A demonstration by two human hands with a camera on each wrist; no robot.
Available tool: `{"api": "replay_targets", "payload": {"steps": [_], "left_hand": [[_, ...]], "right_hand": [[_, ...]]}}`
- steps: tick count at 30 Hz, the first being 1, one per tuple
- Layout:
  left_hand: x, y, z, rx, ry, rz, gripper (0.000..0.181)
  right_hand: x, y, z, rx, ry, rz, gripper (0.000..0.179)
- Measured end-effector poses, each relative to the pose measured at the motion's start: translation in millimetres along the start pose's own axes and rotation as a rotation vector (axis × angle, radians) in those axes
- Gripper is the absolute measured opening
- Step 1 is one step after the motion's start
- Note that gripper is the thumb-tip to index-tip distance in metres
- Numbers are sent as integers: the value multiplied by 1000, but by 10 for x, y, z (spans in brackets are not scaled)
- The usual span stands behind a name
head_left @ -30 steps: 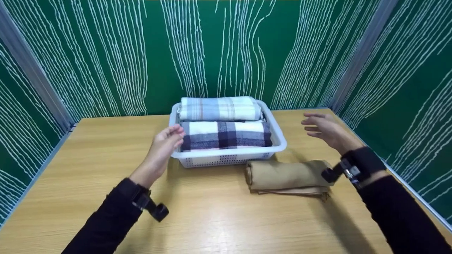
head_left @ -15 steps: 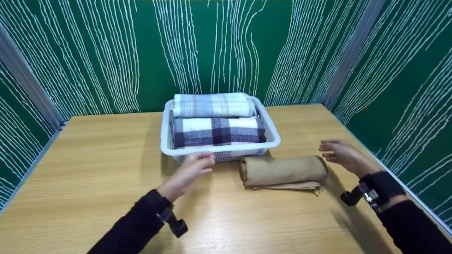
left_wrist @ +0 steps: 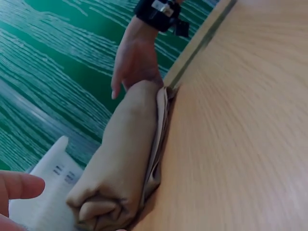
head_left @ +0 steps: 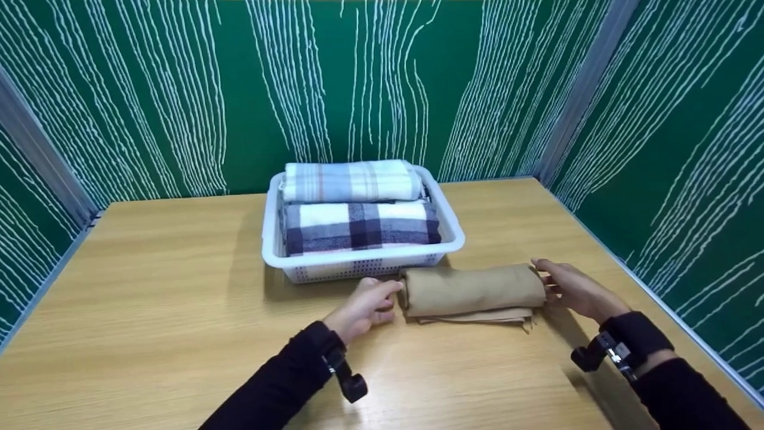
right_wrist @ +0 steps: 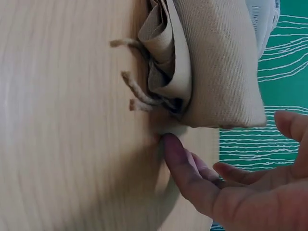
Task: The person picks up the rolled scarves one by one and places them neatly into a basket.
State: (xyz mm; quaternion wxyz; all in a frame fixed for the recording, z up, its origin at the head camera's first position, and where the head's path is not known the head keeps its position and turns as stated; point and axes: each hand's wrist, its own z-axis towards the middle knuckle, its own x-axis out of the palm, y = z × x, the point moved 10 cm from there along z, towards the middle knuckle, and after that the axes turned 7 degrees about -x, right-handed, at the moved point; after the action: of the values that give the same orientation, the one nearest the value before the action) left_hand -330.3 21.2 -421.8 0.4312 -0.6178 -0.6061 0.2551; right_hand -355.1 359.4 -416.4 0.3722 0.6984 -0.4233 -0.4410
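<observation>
A rolled tan scarf [head_left: 474, 291] with a few twisted tassels [right_wrist: 132, 86] lies on the table in front of the basket. My left hand [head_left: 365, 307] is at the scarf's left end; its thumb [left_wrist: 24, 186] stands apart from the coiled end in the left wrist view. At the opposite end is my right hand [head_left: 576, 292], thumb up by the top edge and fingers low near the tabletop. In the right wrist view a small gap shows between those loosely bent fingers [right_wrist: 187, 178] and the cloth.
Behind the scarf stands a white plastic basket [head_left: 364, 258]. Inside it lie a dark checked folded cloth [head_left: 364, 227] and a pale blue and white plaid one [head_left: 352, 181]. Green walls with white lines [head_left: 179, 107] enclose the wooden table [head_left: 161, 298].
My left hand has moved right and down from the basket's left side to the scarf's left end. My right hand has come down to its right end. The scarf lies in place.
</observation>
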Motion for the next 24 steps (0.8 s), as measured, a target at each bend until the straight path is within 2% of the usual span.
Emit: {"api": "replay_targets", "payload": {"steps": [3, 6, 10, 15, 20, 24], "left_hand": [[73, 42, 58, -20, -2, -32, 15], [136, 56, 104, -28, 5, -54, 10], [194, 65, 147, -35, 5, -48, 5], [205, 87, 186, -42, -11, -42, 6], [225, 112, 221, -46, -4, -47, 7], [255, 101, 235, -39, -5, -15, 14]], "right_hand": [[27, -16, 10, -3, -3, 3, 71], [66, -21, 29, -9, -4, 23, 68], [143, -8, 50, -17, 17, 50, 73], [220, 23, 65, -28, 23, 98, 75], [244, 10, 68, -22, -21, 54, 67], [272, -18, 79, 10, -50, 103, 66]]}}
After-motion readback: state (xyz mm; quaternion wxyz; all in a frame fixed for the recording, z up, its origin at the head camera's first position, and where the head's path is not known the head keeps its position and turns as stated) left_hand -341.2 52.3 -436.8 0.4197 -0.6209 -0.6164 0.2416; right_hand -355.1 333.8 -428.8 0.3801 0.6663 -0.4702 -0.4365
